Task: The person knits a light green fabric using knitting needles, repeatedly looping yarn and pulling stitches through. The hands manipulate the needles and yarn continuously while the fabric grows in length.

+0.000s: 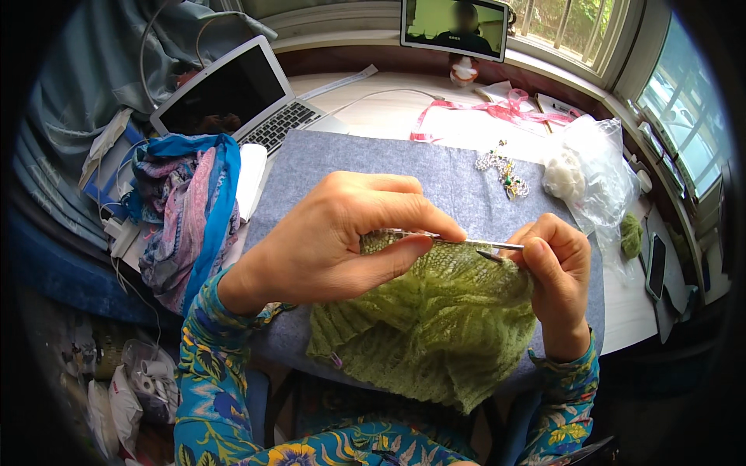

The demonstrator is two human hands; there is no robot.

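My left hand (349, 233) pinches a metal knitting needle (495, 244) between thumb and forefinger, near the upper edge of a green knitted lace piece (425, 326). At the needle's right end, my right hand (556, 268) grips with thumb and fingers by the knit's upper right corner. A second dark needle tip (488, 255) points left just below the first needle. The knit hangs from the needles over a grey-blue felt mat (373, 157). A small purple stitch marker (336, 360) is clipped at its lower left. What the right fingers pinch behind the needle is partly hidden.
An open laptop (274, 125) and a patterned scarf (180, 215) lie at left. Beyond the mat are a pink tape measure (484, 108) and a tablet (454, 29). Beaded chains (504, 172) rest on the mat; a plastic bag (600, 169), green yarn (631, 236) and phone (657, 267) are at right.
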